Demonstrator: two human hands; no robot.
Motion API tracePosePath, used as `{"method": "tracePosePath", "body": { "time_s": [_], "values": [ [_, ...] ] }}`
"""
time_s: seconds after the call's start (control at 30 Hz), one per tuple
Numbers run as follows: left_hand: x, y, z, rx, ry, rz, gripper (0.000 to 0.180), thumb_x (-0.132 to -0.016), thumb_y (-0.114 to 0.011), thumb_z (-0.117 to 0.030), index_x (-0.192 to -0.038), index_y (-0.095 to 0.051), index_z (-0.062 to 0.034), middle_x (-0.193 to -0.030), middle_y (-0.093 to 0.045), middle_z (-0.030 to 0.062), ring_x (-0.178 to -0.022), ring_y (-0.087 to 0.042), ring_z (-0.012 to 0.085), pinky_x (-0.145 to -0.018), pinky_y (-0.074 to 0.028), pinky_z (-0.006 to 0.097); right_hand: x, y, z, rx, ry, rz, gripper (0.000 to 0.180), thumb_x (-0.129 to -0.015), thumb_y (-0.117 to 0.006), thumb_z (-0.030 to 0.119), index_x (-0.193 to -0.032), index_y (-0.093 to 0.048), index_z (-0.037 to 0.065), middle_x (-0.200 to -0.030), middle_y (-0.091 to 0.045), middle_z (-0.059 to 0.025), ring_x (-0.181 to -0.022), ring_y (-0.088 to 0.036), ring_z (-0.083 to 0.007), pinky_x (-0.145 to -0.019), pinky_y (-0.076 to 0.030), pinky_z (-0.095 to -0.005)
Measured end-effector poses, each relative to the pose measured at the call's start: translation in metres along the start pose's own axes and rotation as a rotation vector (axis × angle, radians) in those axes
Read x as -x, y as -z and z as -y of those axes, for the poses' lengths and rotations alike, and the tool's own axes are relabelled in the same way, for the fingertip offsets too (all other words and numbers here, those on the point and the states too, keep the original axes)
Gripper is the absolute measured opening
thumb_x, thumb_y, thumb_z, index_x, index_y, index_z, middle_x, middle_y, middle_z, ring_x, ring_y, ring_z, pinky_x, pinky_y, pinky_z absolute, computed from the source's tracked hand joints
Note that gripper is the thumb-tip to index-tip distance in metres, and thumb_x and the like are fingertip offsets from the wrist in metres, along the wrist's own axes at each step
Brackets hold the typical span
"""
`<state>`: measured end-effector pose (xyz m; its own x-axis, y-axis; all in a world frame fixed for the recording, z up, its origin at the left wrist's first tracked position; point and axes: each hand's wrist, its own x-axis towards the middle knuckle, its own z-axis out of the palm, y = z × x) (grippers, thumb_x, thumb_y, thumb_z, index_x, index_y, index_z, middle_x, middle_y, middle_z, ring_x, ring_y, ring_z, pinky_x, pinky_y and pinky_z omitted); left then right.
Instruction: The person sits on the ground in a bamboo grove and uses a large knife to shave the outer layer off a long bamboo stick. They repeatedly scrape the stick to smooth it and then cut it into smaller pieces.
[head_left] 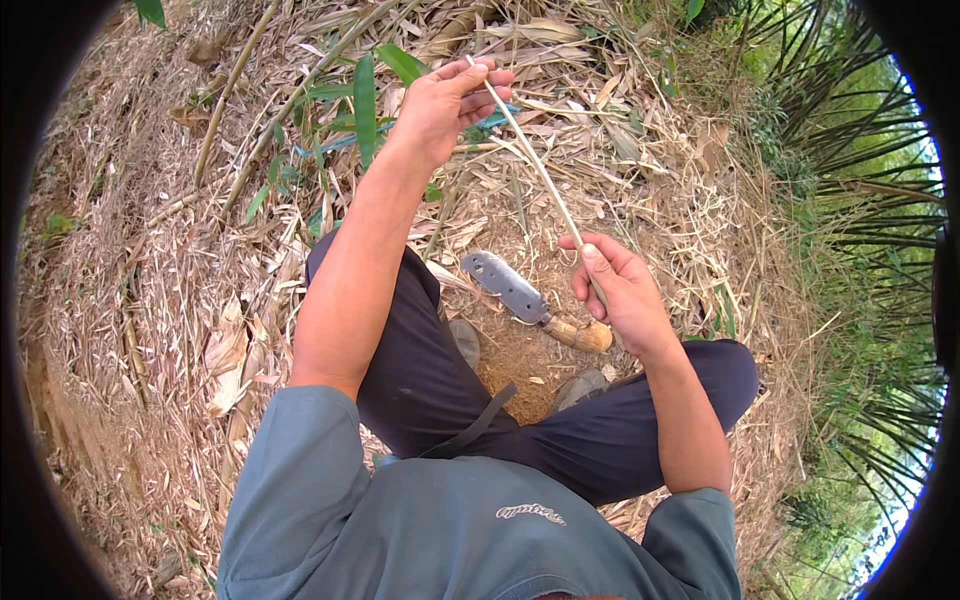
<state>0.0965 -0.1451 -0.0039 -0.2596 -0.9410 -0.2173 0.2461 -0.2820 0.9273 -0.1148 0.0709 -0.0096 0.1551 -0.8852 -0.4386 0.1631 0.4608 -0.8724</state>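
A thin, pale stick [532,156] slants between my two hands, its far end up and to the left. My left hand [440,112] has that far end at its thumb and fingertips, with the other fingers loosely curled. Closer to my body, my right hand [625,298] grips the lower end between thumb and fingers. On the ground between my knees lies a broad-bladed knife [508,288]. Its grey blade has several small holes and points up and left; the wooden handle [577,334] lies just below my right hand.
Dry leaves and stalks [160,330] cover the ground around me. Green leaves [365,105] and a blue strip [345,142] are beside my left hand. My bent legs in dark trousers [430,370] frame the knife. Tall green plants [850,200] stand at the right.
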Motion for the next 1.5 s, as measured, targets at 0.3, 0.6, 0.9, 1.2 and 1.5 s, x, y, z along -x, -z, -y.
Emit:
{"method": "tracePosePath", "body": {
  "time_s": [0.3, 0.6, 0.9, 1.2, 1.5],
  "values": [
    [0.006, -0.011, -0.004, -0.043, -0.164, 0.047, 0.013, -0.101, -0.061, -0.02, -0.104, -0.058, -0.0081, -0.108, -0.072, 0.0145, -0.094, -0.073, 0.0211, -0.079, -0.06, 0.03, -0.005, 0.004, 0.001, 0.345, 0.062, -0.191, 0.032, -0.107, -0.047, 0.028, -0.096, -0.067, 0.005, -0.054, -0.047, 0.0033, -0.051, -0.04, -0.005, -0.05, -0.033, -0.026],
    [0.007, -0.018, -0.003, -0.201, -0.326, 0.121, 0.015, -0.103, -0.058, -0.021, -0.102, -0.055, -0.0069, -0.099, -0.072, 0.0137, -0.092, -0.073, 0.0209, -0.078, -0.061, 0.03, -0.01, 0.011, -0.003, 0.409, 0.027, -0.279, 0.031, -0.106, -0.051, 0.027, -0.093, -0.068, 0.005, -0.054, -0.048, 0.0032, -0.049, -0.04, -0.0057, -0.049, -0.033, -0.027],
    [0.003, -0.003, -0.003, -0.888, -0.458, -0.193, 0.044, -0.097, -0.066, -0.026, -0.129, -0.054, 0.0024, -0.125, -0.063, 0.022, -0.116, -0.065, 0.0284, -0.089, -0.058, 0.035, -0.012, 0.058, 0.024, 0.825, 0.221, -0.329, 0.033, -0.102, -0.056, 0.036, -0.095, -0.072, 0.009, -0.067, -0.062, -0.0042, -0.063, -0.058, -0.0183, -0.06, -0.046, -0.0354],
    [0.03, -0.025, 0.006, -1.478, -0.483, 0.571, 0.036, -0.103, -0.054, -0.035, -0.116, -0.068, -0.0045, -0.1, -0.071, 0.0166, -0.1, -0.065, 0.0285, -0.103, -0.043, 0.044, -0.011, 0.101, 0.034, 1.287, 0.441, -0.395, 0.022, -0.096, -0.061, 0.029, -0.098, -0.072, 0.01, -0.091, -0.068, -0.0095, -0.086, -0.063, -0.0326, -0.081, -0.047, -0.0449],
    [0.022, -0.022, 0.033, -1.151, -0.304, 0.349, 0.036, -0.105, -0.052, -0.032, -0.092, -0.061, 0.0011, -0.07, -0.056, 0.0071, -0.061, -0.049, 0.0165, -0.059, -0.042, 0.034, -0.05, 0.095, 0.015, 1.141, 0.68, -1.117, 0.032, -0.093, -0.065, 0.033, -0.111, -0.067, 0.006, -0.112, -0.068, -0.0146, -0.115, -0.061, -0.0279, -0.102, -0.045, -0.0455]
  ]
}}
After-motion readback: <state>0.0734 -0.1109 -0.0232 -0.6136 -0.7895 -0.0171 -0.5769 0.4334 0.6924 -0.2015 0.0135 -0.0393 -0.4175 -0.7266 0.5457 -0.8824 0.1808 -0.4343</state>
